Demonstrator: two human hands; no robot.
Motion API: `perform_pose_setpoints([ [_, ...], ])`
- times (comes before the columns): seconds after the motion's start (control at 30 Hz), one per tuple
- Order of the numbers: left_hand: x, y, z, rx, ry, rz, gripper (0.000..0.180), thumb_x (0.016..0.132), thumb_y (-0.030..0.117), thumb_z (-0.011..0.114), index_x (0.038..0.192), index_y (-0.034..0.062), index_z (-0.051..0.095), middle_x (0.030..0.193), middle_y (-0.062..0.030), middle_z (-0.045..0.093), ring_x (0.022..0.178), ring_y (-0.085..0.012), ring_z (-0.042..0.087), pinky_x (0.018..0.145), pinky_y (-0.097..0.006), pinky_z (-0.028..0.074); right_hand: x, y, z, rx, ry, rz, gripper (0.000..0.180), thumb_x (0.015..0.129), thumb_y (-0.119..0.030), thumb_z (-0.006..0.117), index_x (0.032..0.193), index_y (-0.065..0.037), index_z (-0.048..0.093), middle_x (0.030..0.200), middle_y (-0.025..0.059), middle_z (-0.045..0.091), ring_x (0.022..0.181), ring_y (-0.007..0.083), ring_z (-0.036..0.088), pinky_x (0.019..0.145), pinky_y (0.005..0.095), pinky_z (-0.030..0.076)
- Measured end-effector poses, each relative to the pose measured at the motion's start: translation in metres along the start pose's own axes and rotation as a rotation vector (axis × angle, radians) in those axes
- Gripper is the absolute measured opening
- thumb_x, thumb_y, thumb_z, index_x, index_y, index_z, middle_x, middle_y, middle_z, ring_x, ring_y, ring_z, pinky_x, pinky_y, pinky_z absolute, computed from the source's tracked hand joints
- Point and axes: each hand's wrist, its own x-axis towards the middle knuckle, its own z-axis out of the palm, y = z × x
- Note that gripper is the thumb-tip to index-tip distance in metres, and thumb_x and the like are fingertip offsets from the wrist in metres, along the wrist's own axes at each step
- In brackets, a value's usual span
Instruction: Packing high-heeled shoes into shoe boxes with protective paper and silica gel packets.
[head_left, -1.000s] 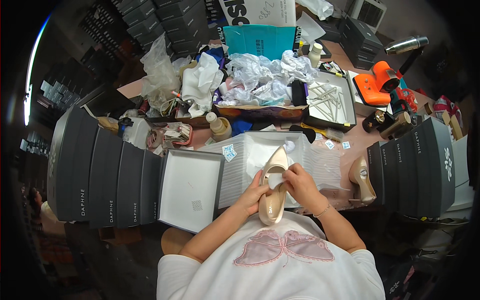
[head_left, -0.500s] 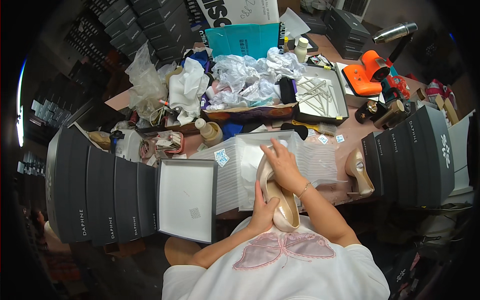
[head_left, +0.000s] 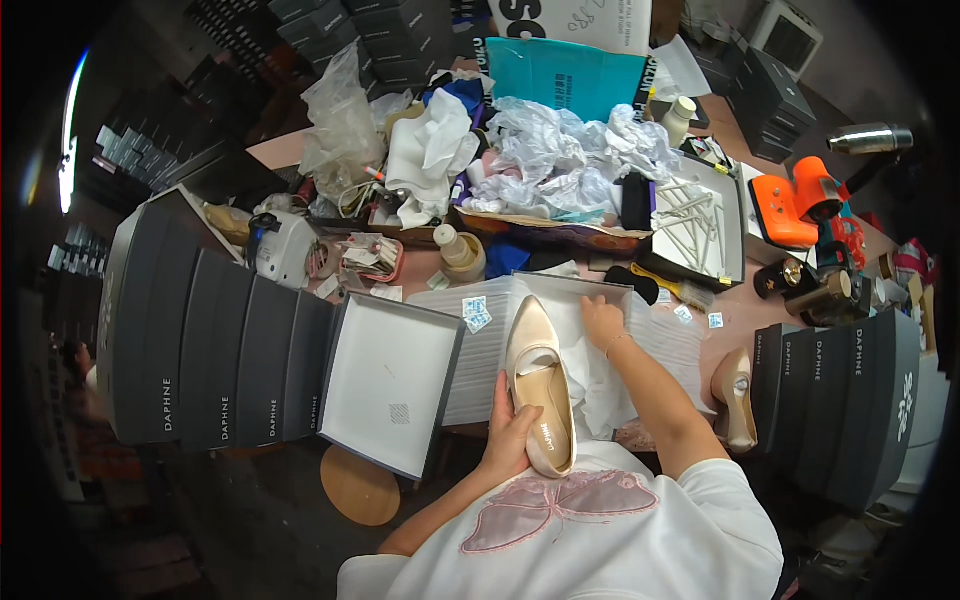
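Observation:
My left hand [head_left: 510,435] grips a cream pointed-toe shoe [head_left: 532,340] near its heel, thumb on the insole, toe pointing away from me. White stuffing shows inside its front part. Beyond it, my right hand [head_left: 603,325] reaches down at the far side of an open shoe box [head_left: 575,287], against the white tissue paper [head_left: 597,385] lining it. Its fingers look curled, and what they hold, if anything, is hidden. A second cream shoe [head_left: 737,400] stands on the table to the right.
A box lid [head_left: 385,385] lies left of the open box. Rows of dark shoe boxes stand at left [head_left: 210,340] and right [head_left: 835,400]. Farther back are a carton of crumpled paper [head_left: 550,225], a tray of white sticks [head_left: 690,225] and an orange device [head_left: 795,205].
My right hand has left the shoe and moved to the far side of the box. The shoe is more upright, held by my left hand alone. The view has shifted left.

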Motion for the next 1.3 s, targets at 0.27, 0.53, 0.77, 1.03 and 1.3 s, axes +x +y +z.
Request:
perform_pose_setpoints([
  [0.27,0.003,-0.004,0.007,-0.003,-0.071,0.025,0.086,0.083,-0.009,0.047,0.151,0.0087,-0.002,0.147,-0.0139,0.026,0.129,-0.0239,0.038,0.104,-0.035,0.038,-0.135,-0.043,-0.168,0.902,0.027,-0.605,0.038,0.069,-0.002,0.064,0.107,-0.006,0.059,0.109,0.0116,0.057,0.098,0.0263,0.058,0.079,0.0316,0.05],
  [0.53,0.002,-0.018,0.007,0.098,-0.204,0.046,0.086,0.082,-0.007,0.048,0.151,0.0077,-0.002,0.142,-0.0149,0.031,0.123,-0.0221,0.042,0.101,-0.034,0.04,-0.147,-0.057,-0.141,0.372,0.418,-0.498,0.022,0.067,-0.008,0.069,0.086,-0.004,0.06,0.085,0.0101,0.056,0.082,0.0293,0.055,0.071,0.0384,0.047],
  [0.77,-0.006,-0.022,0.004,0.132,-0.262,0.005,0.086,0.084,-0.004,0.049,0.15,0.0067,-0.005,0.141,-0.0152,0.032,0.12,-0.022,0.044,0.097,-0.033,0.043,-0.162,-0.053,-0.151,0.472,0.346,-0.251,0.044,0.067,-0.015,0.078,0.104,-0.006,0.057,0.098,0.0145,0.057,0.094,0.0338,0.054,0.079,0.0406,0.046],
  [1.03,-0.016,-0.033,0.002,0.273,-0.351,-0.014,0.087,0.085,-0.003,0.046,0.15,0.0078,-0.011,0.141,-0.0168,0.032,0.119,-0.0221,0.045,0.099,-0.033,0.041,-0.161,-0.036,-0.135,0.896,0.409,-0.21,0.096,0.069,-0.016,0.079,0.147,-0.008,0.024,0.124,0.0255,0.052,0.116,0.0404,0.051,0.094,0.0414,0.044],
  [1.3,0.015,0.001,0.009,-0.024,-0.319,-0.183,0.068,0.083,-0.002,0.039,0.147,0.0067,0.02,0.126,-0.0196,0.049,0.105,-0.0272,0.059,0.088,-0.039,0.054,-0.14,-0.035,-0.152,1.362,0.105,-0.278,0.08,0.078,-0.014,0.075,0.145,-0.005,0.032,0.13,0.0187,0.053,0.114,0.029,0.057,0.092,0.0354,0.048],
])
